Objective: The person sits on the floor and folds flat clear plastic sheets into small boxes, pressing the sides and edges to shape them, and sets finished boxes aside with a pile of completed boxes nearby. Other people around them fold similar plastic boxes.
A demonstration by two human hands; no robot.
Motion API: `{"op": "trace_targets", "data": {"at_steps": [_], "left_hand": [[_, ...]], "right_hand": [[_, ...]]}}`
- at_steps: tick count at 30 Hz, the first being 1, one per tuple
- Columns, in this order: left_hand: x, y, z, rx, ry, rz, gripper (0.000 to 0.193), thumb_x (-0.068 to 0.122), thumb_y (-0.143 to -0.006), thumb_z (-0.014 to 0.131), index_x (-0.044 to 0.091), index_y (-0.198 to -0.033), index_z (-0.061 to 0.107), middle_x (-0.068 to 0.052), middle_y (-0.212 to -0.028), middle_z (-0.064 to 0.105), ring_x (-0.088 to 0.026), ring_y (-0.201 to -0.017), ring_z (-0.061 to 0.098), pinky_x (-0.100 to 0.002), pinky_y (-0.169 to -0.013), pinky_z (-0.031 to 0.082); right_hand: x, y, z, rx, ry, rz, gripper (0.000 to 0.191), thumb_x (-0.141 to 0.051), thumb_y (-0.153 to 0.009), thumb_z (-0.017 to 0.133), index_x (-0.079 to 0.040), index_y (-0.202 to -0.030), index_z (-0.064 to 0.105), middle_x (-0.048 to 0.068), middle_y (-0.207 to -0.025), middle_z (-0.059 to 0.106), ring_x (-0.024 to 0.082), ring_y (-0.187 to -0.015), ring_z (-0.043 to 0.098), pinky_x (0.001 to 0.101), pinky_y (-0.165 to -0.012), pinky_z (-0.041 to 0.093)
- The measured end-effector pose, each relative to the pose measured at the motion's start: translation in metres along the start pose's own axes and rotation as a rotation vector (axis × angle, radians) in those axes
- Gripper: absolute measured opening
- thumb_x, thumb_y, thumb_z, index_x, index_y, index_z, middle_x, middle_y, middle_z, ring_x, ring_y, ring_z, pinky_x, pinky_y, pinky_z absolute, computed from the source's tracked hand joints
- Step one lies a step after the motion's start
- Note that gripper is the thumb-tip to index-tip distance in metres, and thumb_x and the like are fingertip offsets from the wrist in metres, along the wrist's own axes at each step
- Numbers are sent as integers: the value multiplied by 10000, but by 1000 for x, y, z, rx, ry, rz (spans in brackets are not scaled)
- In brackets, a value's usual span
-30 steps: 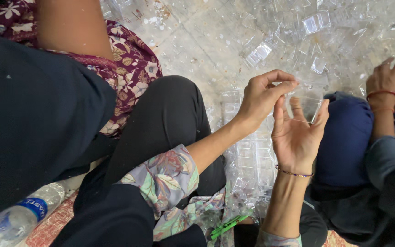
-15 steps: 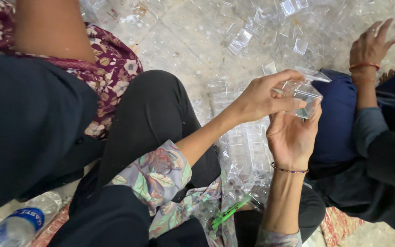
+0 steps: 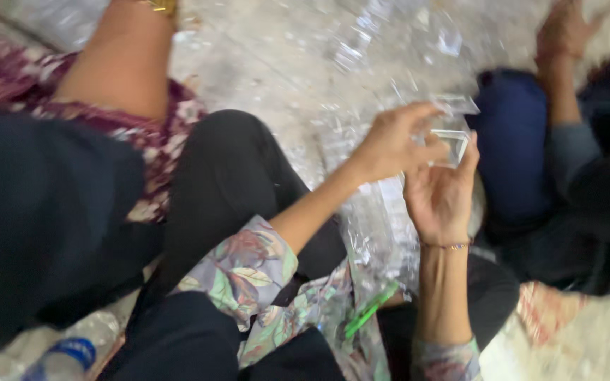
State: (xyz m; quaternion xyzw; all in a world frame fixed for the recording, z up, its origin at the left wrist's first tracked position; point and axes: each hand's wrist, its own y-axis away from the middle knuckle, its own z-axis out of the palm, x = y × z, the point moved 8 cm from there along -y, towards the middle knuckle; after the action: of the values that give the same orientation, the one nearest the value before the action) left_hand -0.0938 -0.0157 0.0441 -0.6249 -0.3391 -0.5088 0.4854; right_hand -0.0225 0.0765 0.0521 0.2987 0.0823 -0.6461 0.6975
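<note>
Both hands meet over the lap: the left hand (image 3: pixel 390 144) pinches a small clear plastic box (image 3: pixel 452 144) from above, while the right hand (image 3: pixel 438 194) cups it from below, palm up. The box lies flat between them, its long axis across. Beyond lies a heap of clear plastic pieces (image 3: pixel 361 49). At lower left lies a blue-labelled bottle (image 3: pixel 72 353).

Single head-worn view, steeply downward, close above the lap.
</note>
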Motion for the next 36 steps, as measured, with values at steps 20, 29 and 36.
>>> {"op": "trace_targets", "data": {"at_steps": [20, 29, 36], "left_hand": [[-34, 8, -42, -58, -111, 86, 312, 127, -965, 810, -39, -1172, 648, -139, -1078, 749, -215, -963, 791, -324, -771, 658], [2, -5, -64, 159, -121, 213, 194, 90, -932, 739, 40, -1119, 733, -58, -1047, 806, -169, -920, 815, -294, -806, 658], [23, -7, -105, 372, 56, 127, 117, 95, -972, 664, 46, -1038, 748, -35, -960, 812, -126, -928, 815, -268, -852, 639]], "right_hand": [[-196, 361, -293, 613, 2054, 828, 446, -525, -852, 656, -250, -1162, 822, 40, -1173, 830, 239, -1120, 756, 380, -988, 553], [-170, 185, -79, 390, 2315, -301, 293, -332, -1055, 741, -95, -1228, 736, 102, -1079, 751, 223, -923, 734, 324, -844, 540], [-84, -18, 3, -90, 1879, -416, 363, -113, -1010, 733, -69, -1363, 664, 117, -1236, 713, 159, -1142, 674, 308, -998, 562]]}}
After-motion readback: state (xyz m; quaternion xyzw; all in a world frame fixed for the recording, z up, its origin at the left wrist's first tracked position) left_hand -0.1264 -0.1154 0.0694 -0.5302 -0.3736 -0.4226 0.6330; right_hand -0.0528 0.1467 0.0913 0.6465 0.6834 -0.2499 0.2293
